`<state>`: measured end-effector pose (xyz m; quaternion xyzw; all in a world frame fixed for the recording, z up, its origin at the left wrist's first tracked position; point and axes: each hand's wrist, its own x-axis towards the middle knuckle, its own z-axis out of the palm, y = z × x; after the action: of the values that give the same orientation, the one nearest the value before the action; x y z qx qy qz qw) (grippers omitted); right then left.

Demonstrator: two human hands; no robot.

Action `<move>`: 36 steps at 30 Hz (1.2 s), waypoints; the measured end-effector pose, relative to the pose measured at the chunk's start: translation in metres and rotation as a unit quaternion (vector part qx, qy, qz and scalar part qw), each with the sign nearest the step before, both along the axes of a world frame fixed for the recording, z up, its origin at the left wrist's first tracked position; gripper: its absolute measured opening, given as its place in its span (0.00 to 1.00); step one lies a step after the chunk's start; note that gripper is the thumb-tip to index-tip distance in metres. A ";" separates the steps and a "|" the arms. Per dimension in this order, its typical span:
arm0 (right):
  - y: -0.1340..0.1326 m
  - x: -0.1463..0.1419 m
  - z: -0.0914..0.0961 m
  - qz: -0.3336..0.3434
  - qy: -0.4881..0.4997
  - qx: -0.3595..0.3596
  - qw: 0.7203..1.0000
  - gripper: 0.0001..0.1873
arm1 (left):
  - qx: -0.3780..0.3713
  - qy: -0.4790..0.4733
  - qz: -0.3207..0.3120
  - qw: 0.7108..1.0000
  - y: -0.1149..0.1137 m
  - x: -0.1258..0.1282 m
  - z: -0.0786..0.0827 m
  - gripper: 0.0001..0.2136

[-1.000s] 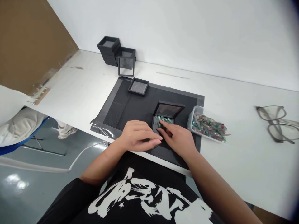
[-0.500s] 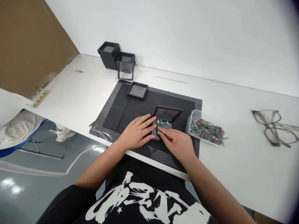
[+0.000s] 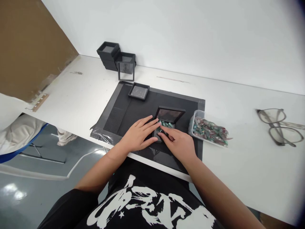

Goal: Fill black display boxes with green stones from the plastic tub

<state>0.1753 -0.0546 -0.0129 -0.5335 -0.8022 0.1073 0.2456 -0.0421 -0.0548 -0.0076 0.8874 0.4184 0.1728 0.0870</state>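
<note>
The left hand [image 3: 141, 136] lies low over the black mat [image 3: 140, 109], fingers spread wide, its fingertips at the near-left edge of an open black hinged case [image 3: 173, 118]; a second ago its fingers were together and the hand was turned on its side, while half a second ago it had already taken this spread pose. Its grip is wide, with nothing seen in it. The right hand [image 3: 179, 143] reaches into the case from the right. Its thumb and index finger stand slightly apart over the base, a narrow grip with a small green piece [image 3: 160, 129] showing at the fingertips; whether it is pinched or only touched I cannot tell. Half a second ago the two tips were closer together and lower on the base; now the index finger has moved up toward the row of glossy green nail-shaped pieces [image 3: 167, 124] along the hinge. The lid [image 3: 166, 114] stands tilted back, as before. Just right of the mat's edge, the clear plastic tub [image 3: 192, 125] of green and reddish pieces keeps its place on the white tabletop [image 3: 240, 111], as do the eyeglasses [image 3: 278, 126] farther right, the flat display frame [image 3: 138, 91], the upright frame [image 3: 126, 67] and the stacked frames [image 3: 108, 58] behind.
</note>
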 end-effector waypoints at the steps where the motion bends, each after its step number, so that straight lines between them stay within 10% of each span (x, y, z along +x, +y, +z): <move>1: 0.000 0.000 0.001 -0.008 0.005 -0.005 1.000 0.19 | -0.003 0.001 0.000 1.000 0.000 0.001 0.001 0.29; 11: -0.008 0.001 0.014 -0.105 -0.088 -0.054 0.989 0.29 | -0.032 0.004 -0.016 0.999 0.003 0.003 0.000 0.30; 36: -0.010 0.003 0.021 -0.098 -0.104 -0.134 0.981 0.30 | -0.031 0.015 -0.036 0.999 0.005 0.012 0.000 0.30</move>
<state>0.1784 -0.0648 0.0077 -0.6459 -0.7456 0.1331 0.0965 -0.0301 -0.0495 -0.0073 0.9013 0.3926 0.1429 0.1143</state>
